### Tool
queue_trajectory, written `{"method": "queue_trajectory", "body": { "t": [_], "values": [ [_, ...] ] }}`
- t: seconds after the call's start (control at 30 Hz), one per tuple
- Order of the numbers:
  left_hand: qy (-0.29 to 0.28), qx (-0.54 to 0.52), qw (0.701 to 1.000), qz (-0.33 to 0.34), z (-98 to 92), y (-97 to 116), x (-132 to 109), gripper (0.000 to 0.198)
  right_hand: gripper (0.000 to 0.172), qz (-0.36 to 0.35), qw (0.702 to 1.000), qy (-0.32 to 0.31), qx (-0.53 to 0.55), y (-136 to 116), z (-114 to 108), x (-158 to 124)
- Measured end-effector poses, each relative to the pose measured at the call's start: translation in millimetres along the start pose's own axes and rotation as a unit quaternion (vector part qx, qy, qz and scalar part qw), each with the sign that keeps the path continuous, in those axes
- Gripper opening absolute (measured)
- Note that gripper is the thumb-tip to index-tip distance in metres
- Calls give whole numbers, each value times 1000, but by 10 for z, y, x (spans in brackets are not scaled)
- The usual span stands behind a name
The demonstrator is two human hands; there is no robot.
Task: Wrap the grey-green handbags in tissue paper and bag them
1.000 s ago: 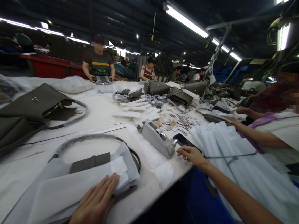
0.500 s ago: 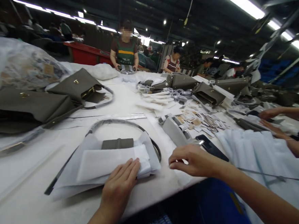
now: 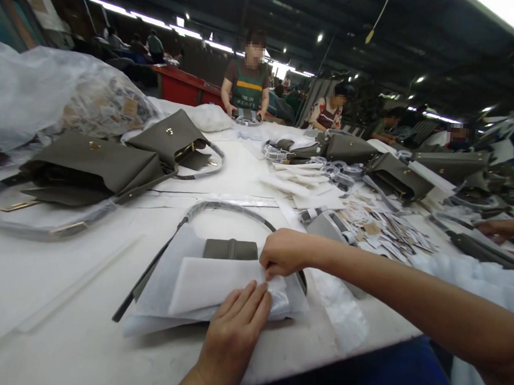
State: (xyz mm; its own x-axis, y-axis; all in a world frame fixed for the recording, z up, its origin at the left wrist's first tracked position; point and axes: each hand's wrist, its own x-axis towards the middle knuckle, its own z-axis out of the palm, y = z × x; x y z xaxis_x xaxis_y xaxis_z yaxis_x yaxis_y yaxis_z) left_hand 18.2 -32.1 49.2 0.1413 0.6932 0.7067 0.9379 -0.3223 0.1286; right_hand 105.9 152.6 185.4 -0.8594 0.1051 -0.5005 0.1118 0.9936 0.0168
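Note:
My left hand (image 3: 234, 326) lies flat, fingers together and stretched, pressing down the near edge of a folded white wrapping sheet (image 3: 206, 286). The sheet covers a small olive-grey leather piece (image 3: 230, 250) whose grey strap (image 3: 220, 210) loops behind it on the white table (image 3: 56, 296). My right hand (image 3: 284, 253) is curled, fingertips pinched at the sheet's right corner just above my left fingers; what it pinches is too small to make out.
Olive handbags (image 3: 95, 166) lie at the left, with a clear plastic bag (image 3: 48, 96) behind them. A grey tape dispenser (image 3: 331, 226), scattered paper tags (image 3: 382, 227) and more bags (image 3: 394, 176) sit to the right. Other people work across and along the table.
My right hand came back from the tape dispenser to the wrapped piece and now pinches at the sheet's corner. My left hand stayed pressing the sheet. The view swung left.

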Motion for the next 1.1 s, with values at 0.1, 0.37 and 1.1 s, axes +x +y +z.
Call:
{"method": "queue_trajectory", "body": {
  "t": [0.1,0.37,1.1],
  "values": [
    [-3,0,1000,-9,-11,0,5,42,22,-6,999,-38,-38,1,-69,118],
    [-15,10,1000,-8,2,-9,16,38,16,-23,993,-59,-103,-17,-121,307],
    [81,2,997,-11,249,-6,-52,36,31,115,981,28,153,766,149,489]
  ]
}}
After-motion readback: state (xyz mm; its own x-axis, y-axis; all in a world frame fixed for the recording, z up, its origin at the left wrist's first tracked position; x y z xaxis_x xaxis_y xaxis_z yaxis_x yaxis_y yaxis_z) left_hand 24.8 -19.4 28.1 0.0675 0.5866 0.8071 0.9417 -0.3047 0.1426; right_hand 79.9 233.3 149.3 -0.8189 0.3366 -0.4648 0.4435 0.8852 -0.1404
